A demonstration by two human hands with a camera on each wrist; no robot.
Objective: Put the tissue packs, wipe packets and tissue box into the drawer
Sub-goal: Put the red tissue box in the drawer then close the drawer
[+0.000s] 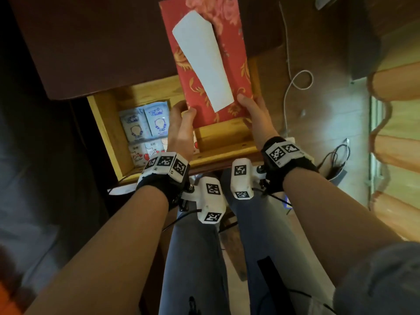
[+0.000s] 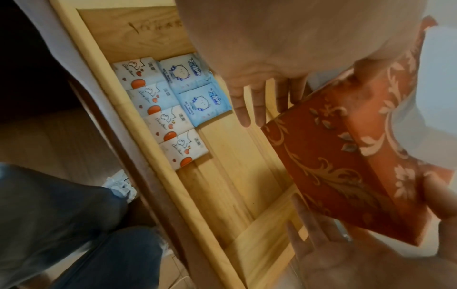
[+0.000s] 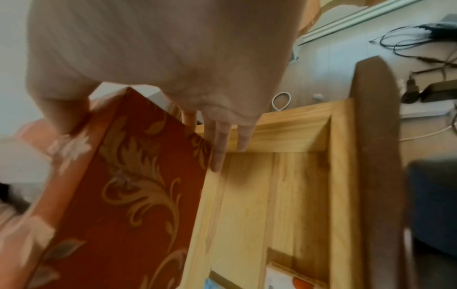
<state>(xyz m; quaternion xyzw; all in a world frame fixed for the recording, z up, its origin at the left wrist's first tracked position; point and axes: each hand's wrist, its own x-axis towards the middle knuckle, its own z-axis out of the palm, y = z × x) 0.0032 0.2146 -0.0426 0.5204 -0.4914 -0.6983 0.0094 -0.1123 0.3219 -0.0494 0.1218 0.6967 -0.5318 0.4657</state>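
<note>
Both hands hold the red, gold-patterned tissue box (image 1: 229, 64) by its near end, above the open wooden drawer (image 1: 223, 138). The left hand (image 1: 181, 123) grips the near-left corner, thumb on top, fingers underneath; the right hand (image 1: 254, 114) grips the near-right corner the same way. A white tissue (image 1: 202, 64) sticks out of the box top. The box reaches toward 12 o'clock over the dark desk (image 1: 102, 46). At 9 o'clock of the box, on the drawer floor, lie two blue wipe packets (image 2: 197, 88) beside a row of white tissue packs (image 2: 160, 115).
</note>
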